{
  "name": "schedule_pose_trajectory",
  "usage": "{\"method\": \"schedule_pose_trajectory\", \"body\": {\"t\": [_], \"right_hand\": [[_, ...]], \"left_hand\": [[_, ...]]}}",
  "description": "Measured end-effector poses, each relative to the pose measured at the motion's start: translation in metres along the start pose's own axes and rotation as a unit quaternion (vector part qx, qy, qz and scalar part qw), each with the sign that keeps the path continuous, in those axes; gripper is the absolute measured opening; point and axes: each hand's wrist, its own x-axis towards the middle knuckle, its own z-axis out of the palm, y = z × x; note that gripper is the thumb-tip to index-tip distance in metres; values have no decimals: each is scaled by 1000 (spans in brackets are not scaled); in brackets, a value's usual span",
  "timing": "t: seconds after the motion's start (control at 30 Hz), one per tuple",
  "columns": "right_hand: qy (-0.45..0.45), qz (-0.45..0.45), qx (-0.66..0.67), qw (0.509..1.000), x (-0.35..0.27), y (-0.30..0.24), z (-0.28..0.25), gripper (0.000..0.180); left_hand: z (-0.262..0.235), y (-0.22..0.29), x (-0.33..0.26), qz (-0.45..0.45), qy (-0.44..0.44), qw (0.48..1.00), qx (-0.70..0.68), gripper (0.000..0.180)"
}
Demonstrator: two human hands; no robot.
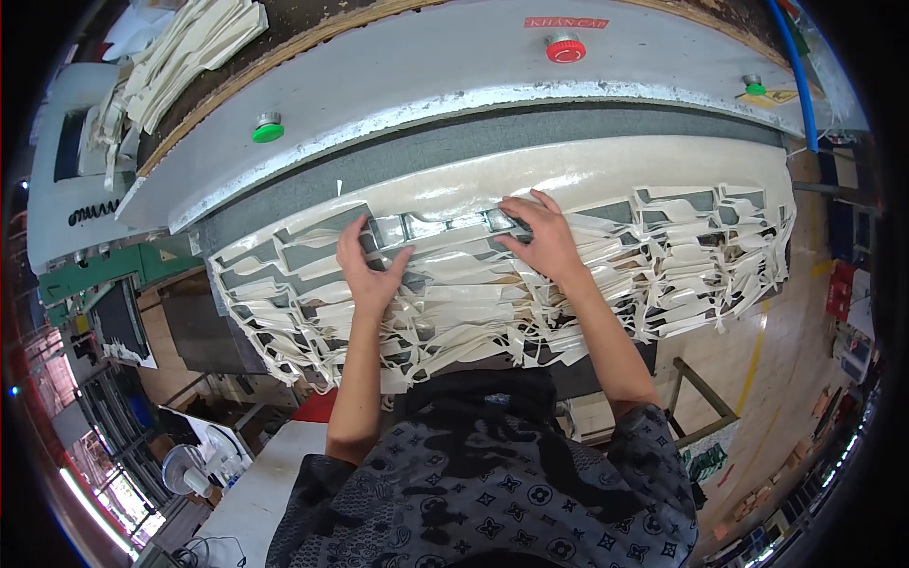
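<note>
A long, narrow metal cutting die [452, 225] lies across the cream sheet material [587, 163], along the border between its uncut far part and the cut-up near part. At the die's left end, my left hand [369, 270] grips it, thumb on the near side and fingers on the far side. My right hand [547, 241] holds the right end in the same way. Cream strips and cut-out gaps [473, 308] spread in a tangle beneath and in front of both hands. The dark grey bed [327, 183] shows through the gaps.
Behind the bed, a grey machine beam carries a red push button [565, 48] and green buttons [268, 128] [755, 85]. Stacked cream pieces [194, 62] lie at the far left. A blue hose [797, 71] hangs at the right. A fan [186, 470] stands at lower left.
</note>
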Motion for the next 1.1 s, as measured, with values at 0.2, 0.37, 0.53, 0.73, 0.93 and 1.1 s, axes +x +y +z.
{"method": "schedule_pose_trajectory", "body": {"t": [0.2, 0.37, 0.53, 0.73, 0.93, 1.1], "right_hand": [[55, 85, -85, 991, -24, -20, -12, 40], [-11, 143, -129, 981, -23, -32, -10, 36], [82, 151, -153, 973, -25, -33, 14, 29], [163, 119, -168, 965, -40, -29, 29, 28], [166, 95, -136, 972, -39, -40, 17, 36], [95, 43, -66, 992, -20, -38, 10, 47]], "left_hand": [[-5, 61, 34, 153, -127, 977, 80, 68], [42, 71, 40, 144, -210, 966, 51, 50], [53, 63, 38, 138, -181, 974, 13, 27], [48, 69, 43, 118, -219, 968, 20, 28], [47, 64, 36, 133, -179, 975, 26, 31], [4, 66, 28, 122, -28, 988, 87, 80]]}}
